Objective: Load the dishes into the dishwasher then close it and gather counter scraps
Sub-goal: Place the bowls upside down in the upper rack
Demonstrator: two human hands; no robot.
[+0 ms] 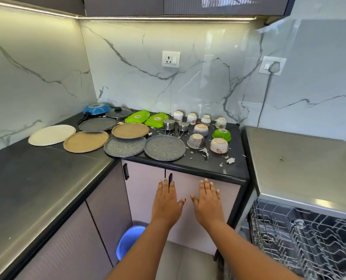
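Observation:
Several plates lie on the dark counter [46, 174]: a cream plate [52, 135], two tan plates [86, 141], and grey speckled plates [164, 147]. Upturned bowls [219, 145] and small cups [178, 116] stand at the right, beside two steel cups [168, 124] and green containers [137, 116]. White scraps [229, 160] are scattered near the counter's front edge. The dishwasher [301, 199] stands open at the right with its wire rack [309, 235] pulled out. My left hand [166, 201] and right hand [207, 200] hover flat, fingers straight, below the counter edge, holding nothing.
A blue pan [97, 109], a glass lid [118, 113] and a dark griddle [97, 124] sit at the back corner. A blue bin [127, 241] stands on the floor under my left arm. Cabinet doors with a black handle [125, 171] face me.

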